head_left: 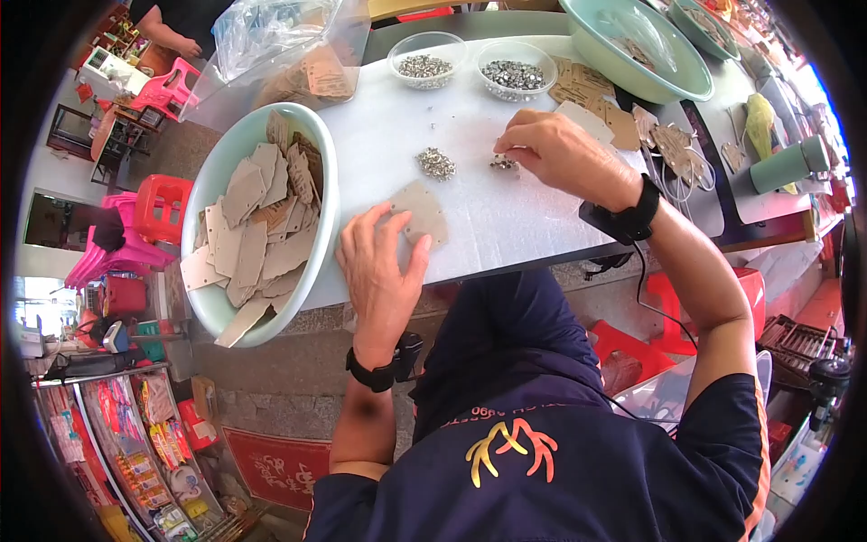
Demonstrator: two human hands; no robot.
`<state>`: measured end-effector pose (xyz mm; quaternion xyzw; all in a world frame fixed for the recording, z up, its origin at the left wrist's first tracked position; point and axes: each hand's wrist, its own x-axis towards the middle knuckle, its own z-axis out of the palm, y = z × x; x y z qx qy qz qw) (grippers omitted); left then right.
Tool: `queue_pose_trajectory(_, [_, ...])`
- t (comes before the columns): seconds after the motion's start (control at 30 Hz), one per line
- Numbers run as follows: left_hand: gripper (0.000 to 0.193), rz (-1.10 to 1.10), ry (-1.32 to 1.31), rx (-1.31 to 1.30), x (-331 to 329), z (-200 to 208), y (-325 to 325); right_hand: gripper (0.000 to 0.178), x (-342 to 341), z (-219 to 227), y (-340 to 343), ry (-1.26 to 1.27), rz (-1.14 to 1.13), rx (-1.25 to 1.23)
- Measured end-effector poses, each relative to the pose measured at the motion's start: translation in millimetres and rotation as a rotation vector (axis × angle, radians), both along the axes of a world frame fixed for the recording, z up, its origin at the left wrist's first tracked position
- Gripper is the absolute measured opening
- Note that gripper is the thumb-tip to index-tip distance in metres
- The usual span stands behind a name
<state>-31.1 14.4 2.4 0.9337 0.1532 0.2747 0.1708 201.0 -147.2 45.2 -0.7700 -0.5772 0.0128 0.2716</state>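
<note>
My left hand [379, 266] lies flat on the white table [506, 226], fingers spread, pressing the near edge of a brown cardboard tag [420, 210]. My right hand [560, 154] hovers further back, its fingertips pinched at a small pile of silver metal eyelets [503, 163]. A second little heap of eyelets [436, 163] lies between the two hands. Whether an eyelet sits between the fingertips is too small to tell.
A pale green basin [217, 312] full of cardboard tags overhangs the table's left edge. Two clear bowls [426, 60] [517, 70] of metal parts stand at the back, beside another green basin [632, 81], loose tags [587, 86] and a plastic bag [280, 45]. Another person's arm [172, 36] shows far left.
</note>
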Motion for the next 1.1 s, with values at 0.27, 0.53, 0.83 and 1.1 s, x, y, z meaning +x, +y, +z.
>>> queue_pose_trajectory(0.27, [0.032,-0.005,-0.014,0.005,-1,-1,1,0.014,1,1,2,0.207,-0.079,0.028])
queue_pose_trajectory(0.53, [0.032,0.000,-0.018,-0.007,-3,-2,2,0.016,-26,0,7,0.093,-0.078,0.172])
queue_pose_trajectory(0.83, [0.033,-0.061,0.018,-0.006,-12,-2,-1,0.028,-111,-16,23,0.046,-0.117,-0.066])
queue_pose_trajectory(1.1, [0.036,-0.073,-0.017,-0.074,-22,-2,-4,0.027,-113,-33,43,0.234,-0.168,0.136])
